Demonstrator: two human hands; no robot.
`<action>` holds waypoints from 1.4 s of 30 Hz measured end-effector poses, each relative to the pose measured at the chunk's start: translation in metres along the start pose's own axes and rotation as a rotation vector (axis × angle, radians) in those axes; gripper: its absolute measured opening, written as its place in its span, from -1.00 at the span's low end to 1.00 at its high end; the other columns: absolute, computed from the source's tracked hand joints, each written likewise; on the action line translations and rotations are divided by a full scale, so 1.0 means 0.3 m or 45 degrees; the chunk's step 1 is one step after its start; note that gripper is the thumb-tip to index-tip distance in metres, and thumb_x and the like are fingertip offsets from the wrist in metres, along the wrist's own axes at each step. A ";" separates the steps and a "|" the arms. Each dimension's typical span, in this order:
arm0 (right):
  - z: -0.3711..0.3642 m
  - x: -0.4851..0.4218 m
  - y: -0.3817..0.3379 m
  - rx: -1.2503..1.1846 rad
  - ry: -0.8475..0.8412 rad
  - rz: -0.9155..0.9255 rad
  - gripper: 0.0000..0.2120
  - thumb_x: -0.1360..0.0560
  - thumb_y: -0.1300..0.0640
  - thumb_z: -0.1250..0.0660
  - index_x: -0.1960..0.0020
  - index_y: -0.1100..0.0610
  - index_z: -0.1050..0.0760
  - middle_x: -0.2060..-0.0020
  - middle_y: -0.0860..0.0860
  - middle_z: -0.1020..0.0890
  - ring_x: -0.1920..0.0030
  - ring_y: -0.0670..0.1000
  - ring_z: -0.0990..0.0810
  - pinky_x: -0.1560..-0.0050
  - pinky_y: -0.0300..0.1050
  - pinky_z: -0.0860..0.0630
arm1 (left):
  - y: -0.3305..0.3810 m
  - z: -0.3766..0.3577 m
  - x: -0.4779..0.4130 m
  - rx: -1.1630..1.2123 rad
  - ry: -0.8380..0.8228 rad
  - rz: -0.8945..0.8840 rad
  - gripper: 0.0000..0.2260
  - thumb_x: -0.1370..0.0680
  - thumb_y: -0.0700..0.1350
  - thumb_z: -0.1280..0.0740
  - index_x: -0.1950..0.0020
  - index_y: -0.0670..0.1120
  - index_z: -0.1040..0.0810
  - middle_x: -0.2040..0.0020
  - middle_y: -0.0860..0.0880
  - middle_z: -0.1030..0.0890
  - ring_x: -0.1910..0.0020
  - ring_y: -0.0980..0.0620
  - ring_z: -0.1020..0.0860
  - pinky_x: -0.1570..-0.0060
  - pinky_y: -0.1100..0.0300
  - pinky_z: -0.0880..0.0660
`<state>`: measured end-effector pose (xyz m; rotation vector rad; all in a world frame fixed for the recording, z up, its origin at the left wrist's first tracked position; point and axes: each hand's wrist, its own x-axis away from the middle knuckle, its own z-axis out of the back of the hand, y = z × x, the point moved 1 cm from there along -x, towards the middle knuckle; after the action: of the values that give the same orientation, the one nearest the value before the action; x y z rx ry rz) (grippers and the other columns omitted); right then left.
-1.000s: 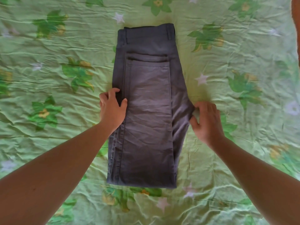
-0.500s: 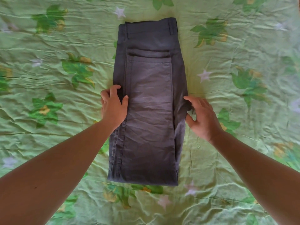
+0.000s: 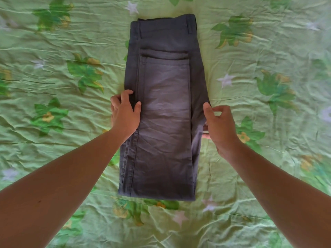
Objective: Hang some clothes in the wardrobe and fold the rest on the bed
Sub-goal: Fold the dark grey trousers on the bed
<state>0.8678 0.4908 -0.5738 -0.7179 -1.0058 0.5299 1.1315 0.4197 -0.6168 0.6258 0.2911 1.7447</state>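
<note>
Dark grey trousers (image 3: 164, 108), folded into a long narrow stack, lie flat in the middle of the green flowered bed sheet (image 3: 53, 140), waistband at the far end and back pocket facing up. My left hand (image 3: 124, 112) sits on their left edge about halfway along, fingers curled over the side seam and thumb pressed on top. At the right edge my right hand (image 3: 221, 125) hovers with loosely curled fingers. Its index fingertip and thumb just touch the fabric's side, and it holds nothing.
The wrinkled sheet covers the whole view on every side of the trousers. No other clothes, hangers or wardrobe are in sight.
My right hand has let go of the small flap it pinched at the right edge; that flap now lies tucked in. My left hand has stayed on the left edge.
</note>
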 end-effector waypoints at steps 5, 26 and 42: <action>-0.003 0.015 -0.041 -0.490 -0.230 -0.688 -0.75 -0.50 0.04 -0.48 -0.05 0.19 -0.60 0.12 0.11 -0.71 0.28 0.06 -0.65 0.34 -0.18 -0.50 | 0.002 0.002 0.001 0.012 -0.007 -0.004 -0.59 -0.64 0.04 -0.28 -0.46 0.05 -0.29 -0.37 -0.17 -0.27 -0.36 -0.22 -0.33 -0.24 -0.07 -0.41; 0.092 -0.034 0.034 -0.102 0.026 0.178 -0.47 -0.45 0.53 -0.11 -0.25 0.12 -0.57 0.04 0.06 -0.64 0.05 0.06 -0.64 0.04 -0.07 -0.57 | 0.000 0.006 0.002 0.015 -0.036 -0.010 -0.59 -0.64 0.03 -0.29 -0.47 0.05 -0.29 -0.36 -0.17 -0.27 -0.34 -0.23 -0.35 -0.28 -0.05 -0.39; 0.111 -0.063 0.070 0.241 0.089 0.326 -0.76 -0.55 0.35 -0.19 -0.04 0.06 -0.50 0.10 0.12 -0.63 0.12 0.15 -0.63 0.17 -0.04 -0.55 | -0.078 0.134 0.013 0.540 -0.220 0.323 -0.82 -0.55 0.03 -0.44 -0.06 -0.02 -0.56 0.09 0.02 -0.67 0.23 0.10 -0.60 0.34 0.24 -0.46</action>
<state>0.8282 0.5012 -0.5886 -0.6945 -0.7906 0.8064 1.1722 0.4245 -0.5944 1.1558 0.4838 1.8682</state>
